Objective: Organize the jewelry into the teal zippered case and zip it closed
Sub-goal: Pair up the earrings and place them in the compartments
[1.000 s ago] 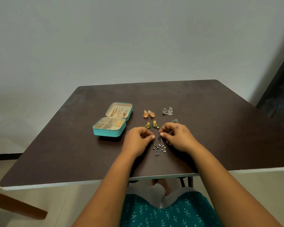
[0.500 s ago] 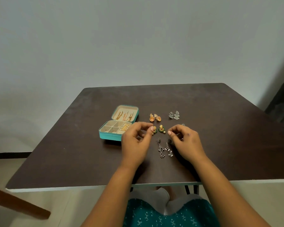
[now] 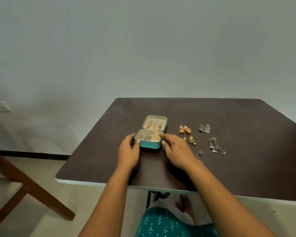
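The teal case (image 3: 150,144) lies open on the dark table (image 3: 229,168), lid tipped back with gold pieces hung inside. The left hand (image 3: 128,151) grips its near-left corner, thumb and fingers curled round the wall. The right hand (image 3: 175,151) reaches over the right-hand compartment — its fingertip touches the gold jewelry (image 3: 156,136) there, whether pinching I cannot tell. To the right lie orange earrings (image 3: 184,129), a green earring (image 3: 192,140) and silver dangling earrings (image 3: 216,146) — all apart from the case.

Left hand (image 3: 128,151) grips the open teal case (image 3: 150,144) on the counter (image 3: 229,168); right hand (image 3: 175,151) reaches into its compartment, perhaps pinching an earring.
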